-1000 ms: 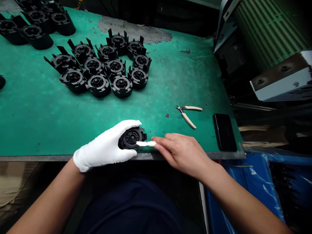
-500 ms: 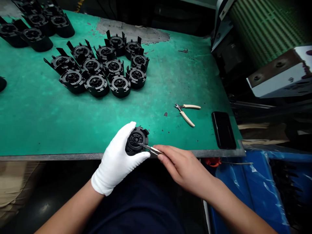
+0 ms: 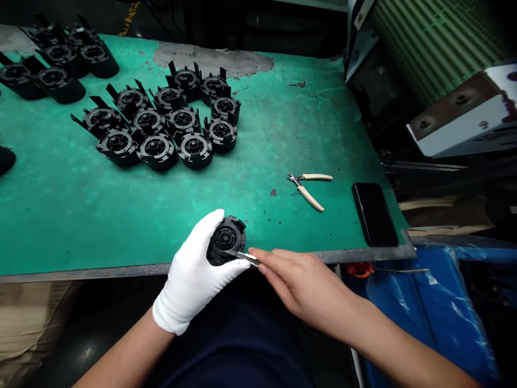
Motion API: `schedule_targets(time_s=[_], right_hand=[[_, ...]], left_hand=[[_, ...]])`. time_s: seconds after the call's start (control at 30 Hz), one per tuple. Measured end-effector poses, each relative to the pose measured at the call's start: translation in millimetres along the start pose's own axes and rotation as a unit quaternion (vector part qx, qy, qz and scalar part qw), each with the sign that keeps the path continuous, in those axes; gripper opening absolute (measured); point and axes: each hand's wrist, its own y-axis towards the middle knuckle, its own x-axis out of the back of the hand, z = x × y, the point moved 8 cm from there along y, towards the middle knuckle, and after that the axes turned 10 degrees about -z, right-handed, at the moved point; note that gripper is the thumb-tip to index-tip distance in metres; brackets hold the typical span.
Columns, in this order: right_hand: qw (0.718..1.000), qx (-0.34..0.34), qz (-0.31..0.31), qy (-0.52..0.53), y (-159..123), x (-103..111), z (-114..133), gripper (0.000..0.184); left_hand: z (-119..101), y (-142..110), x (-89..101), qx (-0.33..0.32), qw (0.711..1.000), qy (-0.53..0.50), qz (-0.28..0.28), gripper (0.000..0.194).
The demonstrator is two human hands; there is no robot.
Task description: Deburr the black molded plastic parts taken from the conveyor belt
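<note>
My left hand (image 3: 194, 269), in a white glove, is wrapped around a round black plastic part (image 3: 226, 237) at the table's front edge. The ringed face of the part, with tabs on its rim, is turned up towards me. My bare right hand (image 3: 299, 280) pinches a slim knife (image 3: 238, 254) with a pale handle, which the fingers partly hide. Its metal blade lies across the lower right of the part's face, close to my gloved thumb. Whether the tip touches the plastic, I cannot tell.
Several similar black cylindrical parts (image 3: 155, 148) stand grouped on the green table (image 3: 258, 161), with more at the far left (image 3: 60, 81). Cream-handled side cutters (image 3: 310, 188) lie open to the right. A black phone (image 3: 375, 215) rests near the right corner. Blue plastic sheeting (image 3: 436, 291) is below it.
The knife has shifted slightly down on the part's face, and its blade now shows flatter and wider. The view has tilted a little, so the table things appear lower.
</note>
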Motion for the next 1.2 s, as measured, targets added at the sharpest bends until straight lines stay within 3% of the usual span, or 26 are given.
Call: schedule_targets(time_s=[0.23, 0.43, 0.67, 0.87, 1.0, 1.07, 1.1, 1.2], right_hand=[[0.999, 0.004, 0.022, 0.023, 0.8, -9.5, -3.5, 0.041], [1.000, -0.008, -0.010, 0.017, 4.9, -9.6, -5.7, 0.041], [0.998, 0.013, 0.043, 0.052, 10.4, -3.9, 0.8, 0.038], [0.995, 0.035, 0.066, 0.064, 19.3, 4.2, 1.0, 0.034], [0.993, 0.001, 0.039, 0.115, 10.8, 11.1, -10.8, 0.033], [0.989, -0.033, -0.002, 0.142, 4.3, 20.4, -24.4, 0.033], [0.987, -0.050, -0.025, 0.148, 1.1, 25.3, -31.9, 0.033], [0.985, -0.066, -0.061, 0.146, -4.4, 31.5, -44.4, 0.034]], left_hand=[[1.3, -0.5, 0.2, -0.001, 1.000, 0.001, -0.002, 0.089], [0.8, -0.3, 0.2, 0.005, 1.000, -0.006, -0.002, 0.090], [1.0, 0.6, -0.3, -0.003, 1.000, -0.003, 0.005, 0.085], [-1.0, 5.1, -7.4, 0.010, 0.996, -0.012, 0.084, 0.085], [-0.2, 20.1, 4.4, -0.026, 0.992, -0.007, 0.123, 0.083], [7.7, 30.5, 20.7, -0.043, 0.994, -0.004, 0.099, 0.073], [14.6, 35.7, 32.5, -0.038, 0.997, -0.001, 0.061, 0.066], [39.8, 40.5, 59.3, 0.038, 0.999, -0.018, -0.035, 0.051]])
